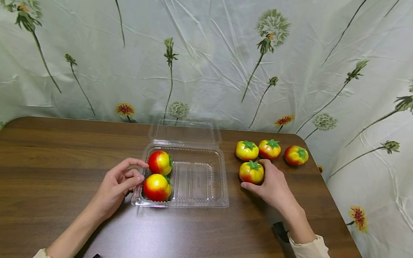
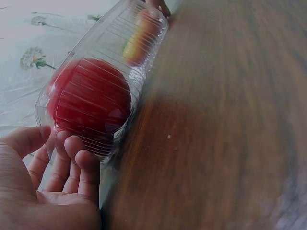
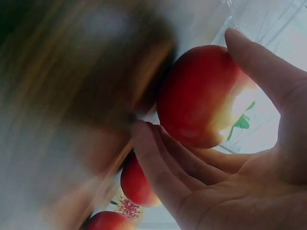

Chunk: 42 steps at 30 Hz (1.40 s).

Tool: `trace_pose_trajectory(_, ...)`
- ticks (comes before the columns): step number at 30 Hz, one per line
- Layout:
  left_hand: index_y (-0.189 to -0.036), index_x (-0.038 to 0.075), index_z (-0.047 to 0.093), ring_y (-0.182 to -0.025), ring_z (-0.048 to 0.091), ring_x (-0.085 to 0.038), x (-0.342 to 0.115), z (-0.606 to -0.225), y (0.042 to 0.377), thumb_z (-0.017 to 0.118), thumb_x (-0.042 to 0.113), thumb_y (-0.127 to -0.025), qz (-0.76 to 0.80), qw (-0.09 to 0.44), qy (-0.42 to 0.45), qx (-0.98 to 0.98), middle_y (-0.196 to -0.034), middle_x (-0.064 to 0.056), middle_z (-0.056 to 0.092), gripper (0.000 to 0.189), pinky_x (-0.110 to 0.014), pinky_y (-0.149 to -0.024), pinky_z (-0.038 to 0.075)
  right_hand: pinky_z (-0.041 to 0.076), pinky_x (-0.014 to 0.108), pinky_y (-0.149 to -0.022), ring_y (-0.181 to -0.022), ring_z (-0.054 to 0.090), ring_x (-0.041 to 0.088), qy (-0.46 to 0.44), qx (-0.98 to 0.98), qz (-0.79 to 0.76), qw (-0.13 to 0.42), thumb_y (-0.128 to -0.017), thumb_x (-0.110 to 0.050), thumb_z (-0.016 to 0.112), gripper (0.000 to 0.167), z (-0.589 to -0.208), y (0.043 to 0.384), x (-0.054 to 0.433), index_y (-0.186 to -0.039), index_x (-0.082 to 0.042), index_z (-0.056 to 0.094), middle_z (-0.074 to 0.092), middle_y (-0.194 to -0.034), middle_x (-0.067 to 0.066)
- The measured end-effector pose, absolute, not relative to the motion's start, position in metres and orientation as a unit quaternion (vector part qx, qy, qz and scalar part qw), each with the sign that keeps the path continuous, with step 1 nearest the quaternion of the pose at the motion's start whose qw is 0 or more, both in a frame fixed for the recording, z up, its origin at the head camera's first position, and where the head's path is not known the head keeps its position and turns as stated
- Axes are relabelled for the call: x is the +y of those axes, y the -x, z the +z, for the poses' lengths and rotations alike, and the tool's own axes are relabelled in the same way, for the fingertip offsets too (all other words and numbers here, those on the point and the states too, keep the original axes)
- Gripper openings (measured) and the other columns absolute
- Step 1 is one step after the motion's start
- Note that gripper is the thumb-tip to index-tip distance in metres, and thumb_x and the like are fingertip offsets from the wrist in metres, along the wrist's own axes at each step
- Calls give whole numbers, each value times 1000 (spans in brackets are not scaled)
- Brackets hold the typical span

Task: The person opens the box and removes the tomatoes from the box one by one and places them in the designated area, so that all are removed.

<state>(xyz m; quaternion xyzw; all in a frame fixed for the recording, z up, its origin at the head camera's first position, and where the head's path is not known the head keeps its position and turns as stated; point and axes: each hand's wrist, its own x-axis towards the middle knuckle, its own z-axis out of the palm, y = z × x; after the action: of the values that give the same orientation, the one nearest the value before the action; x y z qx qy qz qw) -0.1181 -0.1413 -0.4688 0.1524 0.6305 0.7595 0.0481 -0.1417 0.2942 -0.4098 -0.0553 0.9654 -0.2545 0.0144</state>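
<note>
My right hand (image 1: 274, 187) holds a red-and-yellow tomato (image 1: 250, 172) with a green leafy top, thumb on the near side and fingers around the far side. The right wrist view shows that tomato (image 3: 201, 98) between thumb and fingers, close over the table. My left hand (image 1: 114, 184) is at the left wall of a clear plastic clamshell box (image 1: 199, 184), its bent fingertips touching the wall. Inside the box, two tomatoes (image 1: 157, 187) lie on their sides along the left end. In the left wrist view, a red tomato (image 2: 91, 98) shows through the ribbed wall.
Three more tomatoes sit at the back right: one yellowish tomato (image 1: 247, 150), another beside it (image 1: 270, 149), and a redder one (image 1: 296, 155) near the edge. The box's lid (image 1: 185, 132) stands open toward the flowered curtain (image 1: 216, 52) behind the brown wooden table (image 1: 50, 170).
</note>
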Motion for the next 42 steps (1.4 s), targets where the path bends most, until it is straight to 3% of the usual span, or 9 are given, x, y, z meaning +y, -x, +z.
trace_pose_trajectory(8,-130,-9,52,-62,54,-18,-140,-468,118,55,-7,-103,763,49,-159,624,-83,1,67,27,-24,-52,49,45,62,-112,-128,58,46,57,966,-251,18,-85,-42,88,89,-402,139,296,-145,9,46,57,-142,30)
trace_pose_trajectory(24,-130,-10,52,-66,54,-16,-141,-468,118,56,-6,-104,756,44,-148,636,-83,2,68,28,-21,-57,50,44,62,-113,-130,58,46,79,963,-252,47,-83,-43,89,91,-390,136,300,-146,7,48,57,-145,29)
trace_pose_trajectory(32,-130,-9,53,-65,54,-16,-141,-468,118,56,-7,-103,759,43,-151,632,-82,2,68,27,-21,-57,49,51,59,-104,-114,64,39,92,963,-251,34,-84,-25,90,70,-398,138,300,-137,5,55,66,-129,24)
trace_pose_trajectory(42,-130,-7,54,-64,54,-17,-141,-468,118,56,-5,-104,758,48,-150,632,-82,1,68,26,-22,-56,50,46,63,-110,-123,60,44,67,963,-260,21,-86,-30,88,74,-404,141,299,-141,5,52,62,-138,27)
